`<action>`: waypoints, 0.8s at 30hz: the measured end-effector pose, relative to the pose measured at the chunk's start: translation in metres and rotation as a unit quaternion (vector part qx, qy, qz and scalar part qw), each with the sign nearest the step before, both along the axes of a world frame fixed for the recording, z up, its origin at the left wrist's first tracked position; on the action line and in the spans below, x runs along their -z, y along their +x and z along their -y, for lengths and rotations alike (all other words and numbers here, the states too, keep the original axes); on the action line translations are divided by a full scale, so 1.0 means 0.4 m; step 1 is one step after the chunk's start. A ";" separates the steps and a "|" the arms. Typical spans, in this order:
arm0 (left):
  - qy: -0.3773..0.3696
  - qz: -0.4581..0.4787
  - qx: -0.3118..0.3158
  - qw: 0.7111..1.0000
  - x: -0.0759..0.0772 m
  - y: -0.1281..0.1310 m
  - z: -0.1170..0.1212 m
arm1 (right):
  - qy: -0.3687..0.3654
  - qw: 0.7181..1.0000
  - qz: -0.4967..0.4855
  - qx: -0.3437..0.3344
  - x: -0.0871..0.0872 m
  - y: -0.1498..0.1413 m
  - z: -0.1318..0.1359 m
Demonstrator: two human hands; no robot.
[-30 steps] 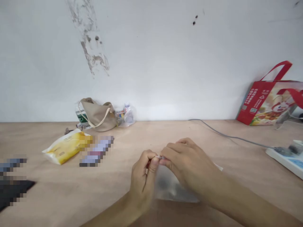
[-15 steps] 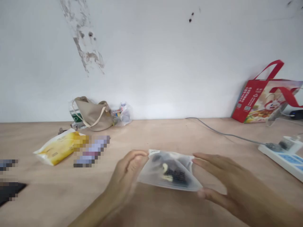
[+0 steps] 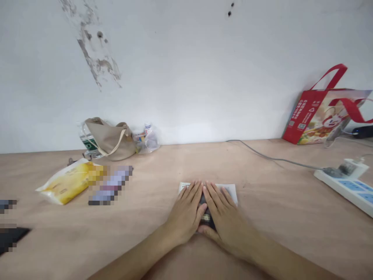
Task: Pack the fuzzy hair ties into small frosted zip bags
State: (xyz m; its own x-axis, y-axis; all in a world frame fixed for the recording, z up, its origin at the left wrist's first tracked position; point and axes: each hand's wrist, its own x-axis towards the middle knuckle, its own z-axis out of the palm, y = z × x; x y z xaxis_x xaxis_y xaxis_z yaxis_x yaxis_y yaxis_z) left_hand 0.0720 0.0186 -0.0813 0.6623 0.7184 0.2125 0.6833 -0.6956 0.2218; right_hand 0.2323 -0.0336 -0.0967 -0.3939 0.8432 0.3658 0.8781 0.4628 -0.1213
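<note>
Head: our left hand [image 3: 185, 216] and right hand [image 3: 229, 218] lie flat on the frosted, translucent plastic bag with dark contents [image 3: 232, 190].
Half a second ago our hands were at the two sides of this bag; now they are upon it, palms down, fingers extended, grasping nothing, so we judge that the work has passed to pressing it flat. The bag lies on the pale brown wooden tabletop [image 3: 163, 175], its far corners showing beyond our fingers. There is open wood toward the white wall [image 3: 186, 77]; at left, room reaches until the lavender, pixelated flat object [image 3: 112, 187], at right until the white power strip with blue panels [image 3: 352, 186]. The near table edge we cannot see.
</note>
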 end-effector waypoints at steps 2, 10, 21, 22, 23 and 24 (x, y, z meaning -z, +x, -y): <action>-0.014 -0.007 -0.003 1.000 0.007 0.005 0.006 | -0.019 1.000 -0.011 0.007 0.015 0.009 0.004; -0.061 -0.025 -0.020 0.998 -0.004 0.020 0.007 | -0.082 0.995 -0.026 0.041 0.016 0.033 0.002; -0.048 -0.033 -0.024 0.998 -0.001 0.025 0.012 | -0.102 0.993 -0.028 0.043 0.014 0.032 -0.006; -0.046 -0.032 -0.025 0.998 0.001 0.026 0.012 | -0.101 0.993 -0.033 0.042 0.017 0.032 -0.007; -0.044 -0.031 -0.028 0.998 0.003 0.026 0.013 | -0.101 0.993 -0.036 0.042 0.020 0.032 -0.009; -0.044 -0.029 -0.033 0.998 0.005 0.026 0.013 | -0.100 0.993 -0.037 0.042 0.022 0.032 -0.011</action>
State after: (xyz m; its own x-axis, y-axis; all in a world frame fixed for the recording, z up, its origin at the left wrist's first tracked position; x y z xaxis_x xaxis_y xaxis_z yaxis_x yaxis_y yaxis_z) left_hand 0.0826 0.0132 -0.0834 0.6222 0.7750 0.1106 0.7402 -0.6284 0.2390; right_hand 0.2450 -0.0293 -0.1053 -0.2973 0.9307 0.2132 0.8977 0.3485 -0.2695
